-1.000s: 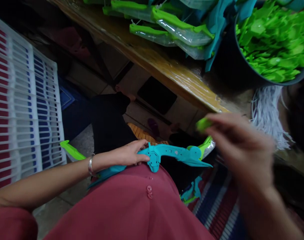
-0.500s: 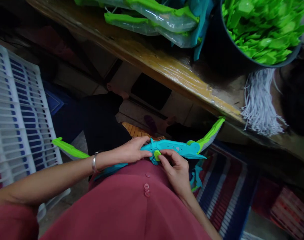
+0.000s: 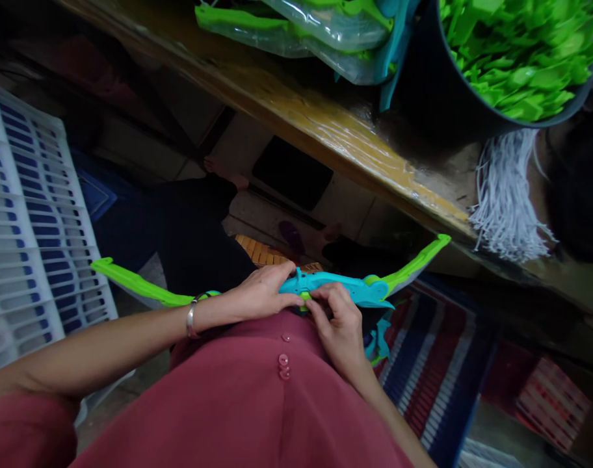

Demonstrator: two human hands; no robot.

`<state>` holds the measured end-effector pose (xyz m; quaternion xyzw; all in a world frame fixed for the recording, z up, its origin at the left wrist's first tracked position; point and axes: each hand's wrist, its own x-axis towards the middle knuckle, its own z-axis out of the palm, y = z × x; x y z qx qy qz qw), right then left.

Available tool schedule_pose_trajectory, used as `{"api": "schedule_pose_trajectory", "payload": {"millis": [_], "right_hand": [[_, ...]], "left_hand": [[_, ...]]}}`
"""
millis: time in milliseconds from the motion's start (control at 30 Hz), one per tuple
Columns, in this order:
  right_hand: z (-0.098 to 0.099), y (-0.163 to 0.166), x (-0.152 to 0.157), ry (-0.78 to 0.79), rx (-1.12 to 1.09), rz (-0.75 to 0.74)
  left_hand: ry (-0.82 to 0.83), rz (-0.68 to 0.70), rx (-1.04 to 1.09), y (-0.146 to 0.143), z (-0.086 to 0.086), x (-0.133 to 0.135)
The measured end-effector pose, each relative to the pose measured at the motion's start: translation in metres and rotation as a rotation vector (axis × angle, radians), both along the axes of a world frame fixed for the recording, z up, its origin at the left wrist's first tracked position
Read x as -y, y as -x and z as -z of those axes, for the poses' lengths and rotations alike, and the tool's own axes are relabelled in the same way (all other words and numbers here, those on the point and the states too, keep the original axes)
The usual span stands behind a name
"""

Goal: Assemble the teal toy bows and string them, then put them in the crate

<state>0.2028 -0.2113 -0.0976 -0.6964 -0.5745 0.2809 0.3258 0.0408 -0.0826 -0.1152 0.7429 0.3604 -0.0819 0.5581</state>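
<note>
"What is the right hand [image 3: 340, 322] doing?"
"It is pinching a small green piece [image 3: 305, 297] against the turquoise bow body [image 3: 348, 285], which the left hand [image 3: 257, 294] is gripping before the shirt [image 3: 228, 406]."
"Farther out?"
"A black bucket [image 3: 460, 97] is holding green parts [image 3: 515, 55]."

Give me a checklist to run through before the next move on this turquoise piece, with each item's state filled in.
1. Left hand steadying the turquoise piece: ok, fingers and thumb are on it.
2. Right hand at the small green part: ok, fingertips are there; pinching or pressing, cannot tell.
3. Small green part fully seated: cannot tell, the fingers partly cover it.
4. Green limb on the right-hand side joined at its round end: ok, it meets the turquoise piece there.
5. Green limb on the left-hand side joined: cannot tell, the left forearm and hand cover that stretch.
</note>
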Motion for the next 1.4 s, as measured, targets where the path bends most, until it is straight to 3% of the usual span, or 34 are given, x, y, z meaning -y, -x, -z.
{"api": "schedule_pose_trajectory", "payload": {"millis": [133, 333, 567, 767, 967, 1167, 1267, 1400], "right_hand": [[-0.007, -0.003, -0.006, 0.108, 0.244, -0.154], [-0.023, -0.015, -0.036, 0.424, 0.495, -0.538], [-0.015, -0.018, -0.056, 0.488, 0.503, -0.634], [0.000, -0.025, -0.054, 0.438, 0.457, -0.593], [0.007, -0.025, -0.027, 0.063, 0.178, -0.588], [0.008, -0.022, -0.015, -0.056, 0.314, -0.617], [0.007, -0.018, -0.016, -0.089, 0.373, -0.572], [0.007, -0.010, -0.013, -0.119, 0.416, -0.640]], "left_hand": [[-0.076, 0.071, 0.019, 0.004, 0.001, 0.002], [-0.106, 0.154, 0.025, 0.006, -0.002, 0.012], [-0.037, 0.221, -0.059, 0.000, -0.001, 0.010], [0.215, 0.035, -0.053, -0.006, 0.024, -0.008], [0.742, 0.005, -0.028, 0.000, 0.043, -0.024], [1.081, 0.043, 0.051, 0.003, 0.051, -0.026], [1.192, -0.041, 0.042, 0.003, 0.054, -0.019], [1.181, -0.046, 0.049, 0.004, 0.046, -0.009]]}}
